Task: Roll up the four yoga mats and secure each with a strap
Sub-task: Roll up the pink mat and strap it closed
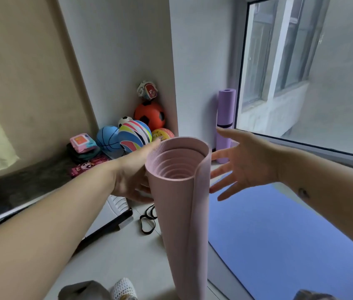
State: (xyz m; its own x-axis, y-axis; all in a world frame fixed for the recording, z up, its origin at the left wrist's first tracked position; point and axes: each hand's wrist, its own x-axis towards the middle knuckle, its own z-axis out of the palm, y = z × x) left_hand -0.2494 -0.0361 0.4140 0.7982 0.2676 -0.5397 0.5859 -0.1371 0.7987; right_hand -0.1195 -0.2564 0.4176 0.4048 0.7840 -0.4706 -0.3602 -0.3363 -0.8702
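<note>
The pink mat [182, 224] is standing on end on the floor, fully rolled but not yet strapped. The left hand [132, 180] is pressing straight fingers against its left side near the top. The right hand [247, 163] is hovering just right of it, fingers spread, holding nothing. Left of the pink mat, black straps [148, 221] are lying loose. Beyond it, a purple mat [225, 109] is standing rolled and strapped, so one looks finished. To its right, a blue mat [279, 234] is lying flat, unrolled. No fourth mat is showing.
</note>
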